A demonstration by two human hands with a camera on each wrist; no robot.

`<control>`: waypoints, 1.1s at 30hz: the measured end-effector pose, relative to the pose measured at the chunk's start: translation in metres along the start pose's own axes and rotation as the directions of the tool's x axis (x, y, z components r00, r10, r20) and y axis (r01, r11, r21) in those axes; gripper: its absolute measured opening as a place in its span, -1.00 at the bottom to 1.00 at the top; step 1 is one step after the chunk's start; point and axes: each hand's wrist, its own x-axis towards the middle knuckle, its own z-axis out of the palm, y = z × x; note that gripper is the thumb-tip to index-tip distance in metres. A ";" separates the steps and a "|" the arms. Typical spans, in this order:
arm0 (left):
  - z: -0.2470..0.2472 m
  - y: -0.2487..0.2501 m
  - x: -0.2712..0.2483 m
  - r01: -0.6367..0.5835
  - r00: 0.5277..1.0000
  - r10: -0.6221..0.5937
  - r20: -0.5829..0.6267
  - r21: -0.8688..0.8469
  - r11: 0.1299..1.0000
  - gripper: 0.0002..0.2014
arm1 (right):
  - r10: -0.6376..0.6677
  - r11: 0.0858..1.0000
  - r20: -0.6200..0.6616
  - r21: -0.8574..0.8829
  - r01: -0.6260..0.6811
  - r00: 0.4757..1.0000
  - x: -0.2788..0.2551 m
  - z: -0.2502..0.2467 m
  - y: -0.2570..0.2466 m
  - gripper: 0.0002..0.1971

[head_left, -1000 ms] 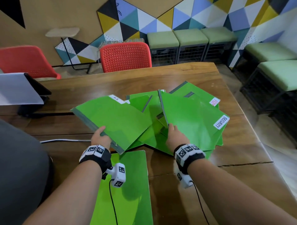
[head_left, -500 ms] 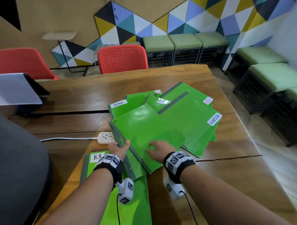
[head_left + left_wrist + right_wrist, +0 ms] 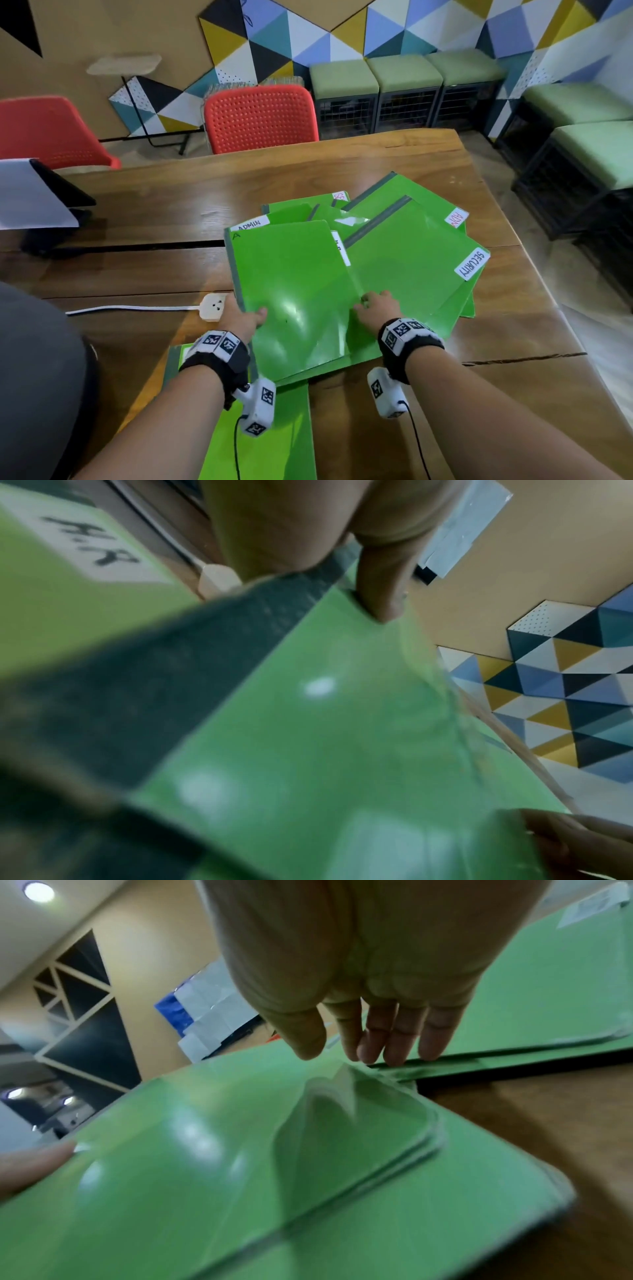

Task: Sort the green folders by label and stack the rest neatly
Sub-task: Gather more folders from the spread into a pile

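Barely begun, I'd say: one H.R folder (image 3: 260, 431) lies apart near the table (image 3: 154, 205) edge, while the left hand (image 3: 239, 318) pinches the top folder (image 3: 294, 291) on the jumbled pile (image 3: 411, 260) and the right hand (image 3: 376, 306) rests loose-fingered there.

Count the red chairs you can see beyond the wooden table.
2. The middle red chair stands at the far edge of the table. The left red chair is at the far left, partly cut off by the frame. Others may sit outside the view.
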 end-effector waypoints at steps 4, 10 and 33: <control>-0.005 0.027 0.012 -0.068 0.985 0.092 0.147 -0.159 0.985 -0.09 | 0.009 0.882 -0.067 0.471 0.024 0.998 0.012 -0.019 -0.004 -0.36; 0.021 0.074 0.026 -0.203 0.969 0.177 0.170 0.155 0.967 -0.46 | 0.209 0.708 -0.148 0.705 -0.045 0.967 0.033 -0.052 0.023 -0.44; -0.083 0.082 0.016 -0.233 0.790 0.199 -0.580 0.017 0.972 -0.44 | 0.324 0.719 -0.199 0.687 -0.104 0.925 0.021 -0.056 0.042 -0.45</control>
